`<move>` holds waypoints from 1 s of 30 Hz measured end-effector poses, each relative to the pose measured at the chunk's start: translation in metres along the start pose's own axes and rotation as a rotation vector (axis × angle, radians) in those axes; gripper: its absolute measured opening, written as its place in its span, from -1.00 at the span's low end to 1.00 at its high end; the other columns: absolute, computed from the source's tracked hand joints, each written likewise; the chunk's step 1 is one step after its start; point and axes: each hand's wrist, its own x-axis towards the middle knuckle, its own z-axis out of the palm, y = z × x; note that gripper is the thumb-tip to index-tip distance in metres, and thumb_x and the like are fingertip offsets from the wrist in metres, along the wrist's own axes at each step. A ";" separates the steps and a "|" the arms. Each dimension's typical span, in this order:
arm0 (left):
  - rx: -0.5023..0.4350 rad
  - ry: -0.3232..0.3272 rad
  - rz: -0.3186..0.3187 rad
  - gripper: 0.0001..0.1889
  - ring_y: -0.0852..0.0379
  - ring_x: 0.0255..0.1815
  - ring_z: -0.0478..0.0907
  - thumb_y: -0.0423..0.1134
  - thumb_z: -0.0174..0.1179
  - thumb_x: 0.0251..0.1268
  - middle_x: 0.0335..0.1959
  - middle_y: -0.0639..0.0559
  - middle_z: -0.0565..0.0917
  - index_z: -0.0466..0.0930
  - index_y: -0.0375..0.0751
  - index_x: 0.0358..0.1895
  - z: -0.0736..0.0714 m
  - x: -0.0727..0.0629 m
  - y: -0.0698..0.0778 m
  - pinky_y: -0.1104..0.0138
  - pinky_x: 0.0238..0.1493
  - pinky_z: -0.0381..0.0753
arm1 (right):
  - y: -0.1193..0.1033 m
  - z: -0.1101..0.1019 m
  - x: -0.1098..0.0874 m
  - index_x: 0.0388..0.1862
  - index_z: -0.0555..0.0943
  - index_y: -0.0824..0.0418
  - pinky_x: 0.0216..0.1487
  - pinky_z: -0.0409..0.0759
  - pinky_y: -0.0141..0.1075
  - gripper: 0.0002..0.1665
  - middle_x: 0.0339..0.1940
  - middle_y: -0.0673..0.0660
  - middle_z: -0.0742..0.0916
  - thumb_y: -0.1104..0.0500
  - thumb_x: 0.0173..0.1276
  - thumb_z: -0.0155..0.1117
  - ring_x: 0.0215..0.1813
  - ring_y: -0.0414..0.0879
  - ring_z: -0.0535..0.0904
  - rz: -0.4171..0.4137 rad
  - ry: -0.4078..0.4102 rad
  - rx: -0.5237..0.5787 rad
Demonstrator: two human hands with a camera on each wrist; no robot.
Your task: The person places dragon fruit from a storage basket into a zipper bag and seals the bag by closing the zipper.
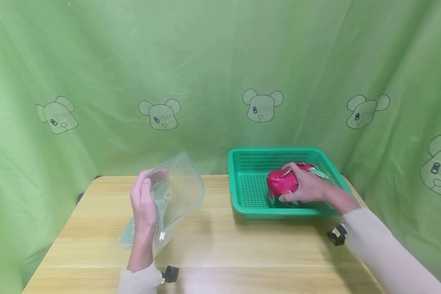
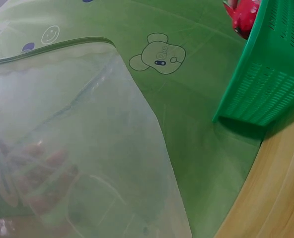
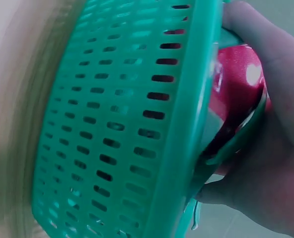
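head view: the right hand grasps a dragon fruit inside the green basket at the far right corner of the tabletop; the left hand grips a clear zip bag. the step seems to be picking up; next calls for lifting clear. the fruit is glossy crimson with greenish scales.

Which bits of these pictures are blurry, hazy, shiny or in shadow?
Right wrist: light wooden tabletop smeared, white glare on the glossy red fruit; left wrist: left hand hazy through the translucent plastic bag; head: soft shadow below the green perforated plastic basket.
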 end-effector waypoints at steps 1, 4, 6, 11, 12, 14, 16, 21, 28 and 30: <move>0.002 0.000 0.001 -0.60 -0.03 0.06 0.64 -0.31 -0.28 0.64 -0.01 -0.14 0.74 0.60 -0.40 0.06 0.000 0.000 0.000 0.22 0.28 0.50 | 0.000 -0.001 0.000 0.33 0.31 0.06 -0.31 0.75 -0.24 0.04 0.06 0.21 0.62 -0.18 0.00 0.70 -0.05 0.07 0.62 -0.007 0.020 0.008; 0.004 -0.001 0.005 -0.60 -0.03 0.06 0.64 -0.31 -0.28 0.64 -0.02 -0.15 0.74 0.60 -0.41 0.06 0.000 0.001 -0.001 0.21 0.28 0.51 | -0.002 -0.004 -0.002 0.31 0.38 0.01 -0.31 0.75 -0.23 -0.06 0.03 0.17 0.65 -0.18 0.04 0.68 -0.04 0.08 0.63 -0.032 0.078 0.029; 0.004 0.001 0.010 -0.60 -0.04 0.05 0.64 -0.32 -0.28 0.64 -0.02 -0.15 0.74 0.60 -0.42 0.05 0.000 0.002 -0.001 0.21 0.28 0.51 | -0.004 -0.006 -0.003 0.31 0.40 0.01 -0.30 0.75 -0.22 -0.09 0.03 0.17 0.67 -0.18 0.08 0.66 -0.03 0.10 0.64 -0.048 0.107 0.045; 0.003 0.006 0.019 -0.60 -0.06 0.04 0.64 -0.34 -0.28 0.63 -0.02 -0.18 0.74 0.60 -0.43 0.05 -0.001 0.003 -0.002 0.21 0.27 0.51 | -0.007 -0.010 -0.006 0.41 0.32 0.06 -0.22 0.77 -0.15 -0.01 0.11 0.25 0.66 -0.19 0.12 0.63 0.06 0.17 0.63 -0.021 0.155 0.064; 0.005 0.006 0.019 -0.60 -0.06 0.04 0.64 -0.34 -0.28 0.63 -0.02 -0.18 0.74 0.60 -0.43 0.05 -0.001 0.003 -0.002 0.21 0.27 0.51 | -0.008 -0.010 -0.007 0.43 0.30 0.08 -0.21 0.78 -0.13 0.02 0.13 0.27 0.65 -0.20 0.12 0.62 0.08 0.19 0.63 -0.010 0.161 0.063; 0.006 0.008 0.019 -0.60 -0.07 0.04 0.64 -0.34 -0.28 0.63 -0.02 -0.18 0.74 0.60 -0.43 0.05 -0.001 0.003 -0.002 0.21 0.27 0.51 | -0.009 -0.011 -0.009 0.45 0.26 0.10 -0.19 0.78 -0.09 0.07 0.15 0.30 0.63 -0.22 0.12 0.61 0.10 0.22 0.61 0.008 0.169 0.057; 0.006 0.010 0.018 -0.60 -0.07 0.04 0.64 -0.34 -0.28 0.63 -0.02 -0.18 0.74 0.60 -0.43 0.05 -0.002 0.003 -0.002 0.21 0.27 0.51 | -0.010 -0.011 -0.011 0.46 0.25 0.12 -0.18 0.78 -0.05 0.09 0.17 0.32 0.62 -0.24 0.13 0.60 0.12 0.25 0.60 0.023 0.175 0.051; 0.006 0.006 0.011 -0.59 -0.07 0.04 0.64 -0.33 -0.29 0.63 -0.01 -0.17 0.73 0.60 -0.44 0.05 -0.002 0.003 -0.003 0.22 0.28 0.51 | -0.012 -0.012 -0.015 0.48 0.24 0.10 -0.17 0.78 0.00 0.08 0.21 0.33 0.58 -0.25 0.15 0.57 0.15 0.30 0.55 0.053 0.183 0.069; 0.000 -0.002 0.007 -0.59 -0.10 0.05 0.63 -0.34 -0.29 0.63 -0.01 -0.20 0.73 0.59 -0.45 0.05 -0.001 0.003 -0.004 0.21 0.28 0.52 | -0.014 -0.011 -0.019 0.55 0.15 0.07 -0.18 0.78 -0.01 0.11 0.28 0.36 0.50 -0.25 0.21 0.53 0.20 0.34 0.49 0.124 0.184 0.206; 0.004 -0.003 0.007 -0.59 -0.11 0.06 0.63 -0.33 -0.29 0.63 0.00 -0.20 0.73 0.59 -0.44 0.06 -0.001 0.003 -0.004 0.20 0.28 0.52 | -0.015 -0.011 -0.020 0.58 0.13 0.06 -0.20 0.78 -0.02 0.11 0.29 0.38 0.49 -0.26 0.24 0.50 0.17 0.34 0.51 0.141 0.190 0.241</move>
